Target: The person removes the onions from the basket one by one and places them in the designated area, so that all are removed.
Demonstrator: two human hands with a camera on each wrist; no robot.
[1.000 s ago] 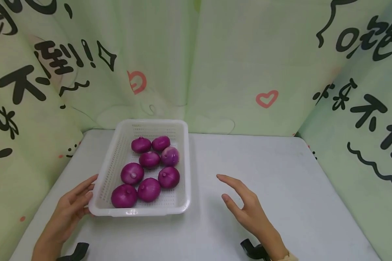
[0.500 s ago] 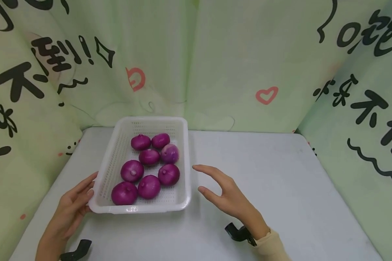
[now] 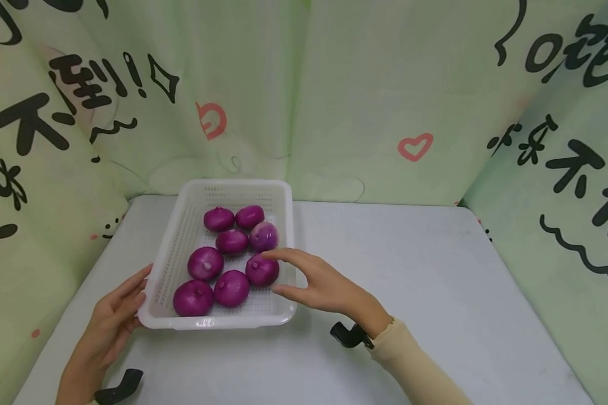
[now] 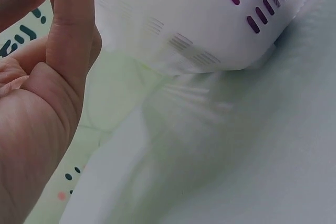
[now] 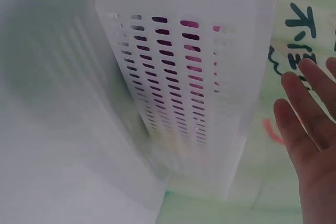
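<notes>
At lower left of the head view, the left hand (image 3: 108, 326) lies with straight, relaxed fingers against the near left corner of the white slotted basket (image 3: 169, 264), apparently steadying it; it grips nothing. Centre-left on the grey table (image 3: 410, 292), the basket holds eight purple onions (image 3: 231, 242), so its rim keeps them from rolling. Just right of it, the right hand (image 3: 319, 287) reaches over the right rim, fingers spread and loose, holding nothing, its fingertips (image 3: 268, 255) close above the nearest onion (image 3: 261, 271); whether they touch it I cannot tell. Green printed cloth (image 3: 334, 101) fills the upper frame.
</notes>
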